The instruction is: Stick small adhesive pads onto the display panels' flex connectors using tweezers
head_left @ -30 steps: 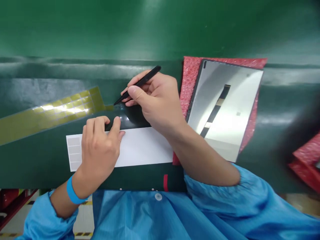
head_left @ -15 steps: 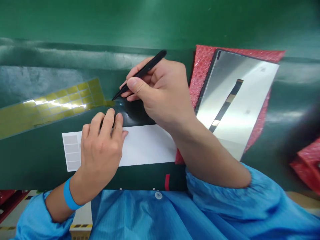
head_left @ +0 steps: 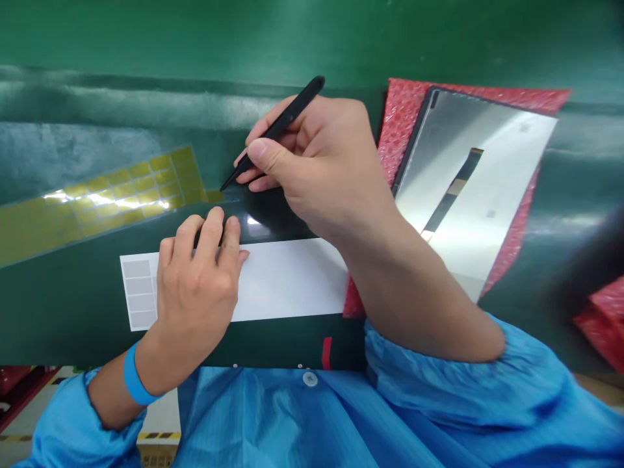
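Glossy green bench mat (head_left: 146,39) fills the frame, catching overhead glare; pale floor (head_left: 158,413) with striped tape (head_left: 156,437) lower left

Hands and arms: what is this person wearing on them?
The left hand and right hand are bare, without gloves. The left sleeve and right sleeve are light blue smock fabric with gathered cuffs. A bright blue wristband circles the left wrist. No rings or watch show.
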A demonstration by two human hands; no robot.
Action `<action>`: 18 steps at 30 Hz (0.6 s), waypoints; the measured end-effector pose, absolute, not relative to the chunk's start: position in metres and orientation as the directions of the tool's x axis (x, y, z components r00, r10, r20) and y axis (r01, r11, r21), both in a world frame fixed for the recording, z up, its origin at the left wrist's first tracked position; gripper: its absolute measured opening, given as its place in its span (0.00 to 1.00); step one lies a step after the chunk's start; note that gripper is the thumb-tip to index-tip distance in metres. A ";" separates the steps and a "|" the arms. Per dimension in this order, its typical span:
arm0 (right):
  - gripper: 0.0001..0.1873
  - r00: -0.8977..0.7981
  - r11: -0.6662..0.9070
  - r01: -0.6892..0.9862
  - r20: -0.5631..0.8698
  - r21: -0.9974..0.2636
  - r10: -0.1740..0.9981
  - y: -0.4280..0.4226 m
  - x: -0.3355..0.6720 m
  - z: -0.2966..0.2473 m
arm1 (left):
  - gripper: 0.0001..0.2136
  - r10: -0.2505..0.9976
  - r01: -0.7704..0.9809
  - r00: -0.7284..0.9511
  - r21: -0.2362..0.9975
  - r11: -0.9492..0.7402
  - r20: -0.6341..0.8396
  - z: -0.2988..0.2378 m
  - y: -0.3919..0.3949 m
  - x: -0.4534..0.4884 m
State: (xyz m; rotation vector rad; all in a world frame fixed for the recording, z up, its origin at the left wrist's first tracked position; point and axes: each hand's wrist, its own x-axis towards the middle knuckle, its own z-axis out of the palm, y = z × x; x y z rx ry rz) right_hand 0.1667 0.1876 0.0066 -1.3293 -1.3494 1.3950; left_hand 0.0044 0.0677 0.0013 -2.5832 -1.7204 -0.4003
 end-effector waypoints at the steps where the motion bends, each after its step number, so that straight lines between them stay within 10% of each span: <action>1: 0.13 -0.170 -0.138 0.136 -0.161 -0.981 0.972 0.188 0.167 0.007 | 0.16 0.908 0.909 0.362 0.135 -0.394 0.211 0.001 0.068 0.004; 18: 0.14 -0.189 -0.199 -0.081 -0.181 -0.977 0.965 0.195 0.166 -0.002 | 0.14 0.884 0.914 0.370 0.059 -0.402 0.285 -0.003 0.070 0.004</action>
